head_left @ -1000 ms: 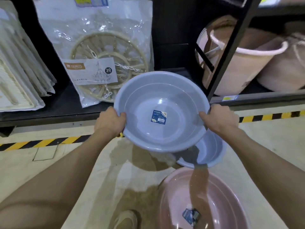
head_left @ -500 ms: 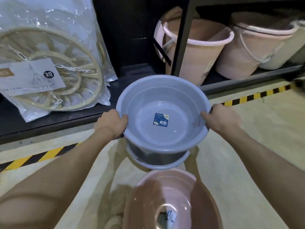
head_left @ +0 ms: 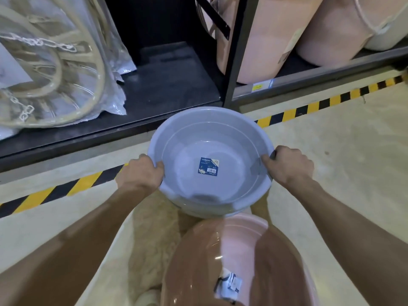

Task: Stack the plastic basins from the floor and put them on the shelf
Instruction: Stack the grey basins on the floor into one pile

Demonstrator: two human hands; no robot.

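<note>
blue basin [head_left: 212, 155] mid-frame: light, stiff, slick plastic. left hand [head_left: 141, 173] & right hand [head_left: 289, 165], fingers clamped on opposite rims; best hold there.

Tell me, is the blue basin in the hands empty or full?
Empty. The blue basin shows its bare bottom with only a label stuck there; no water or objects inside.

floor [head_left: 344, 151]: beige | hazard stripe [head_left: 318, 106]: yellow-black | rack post [head_left: 237, 51]: dark metal
</note>
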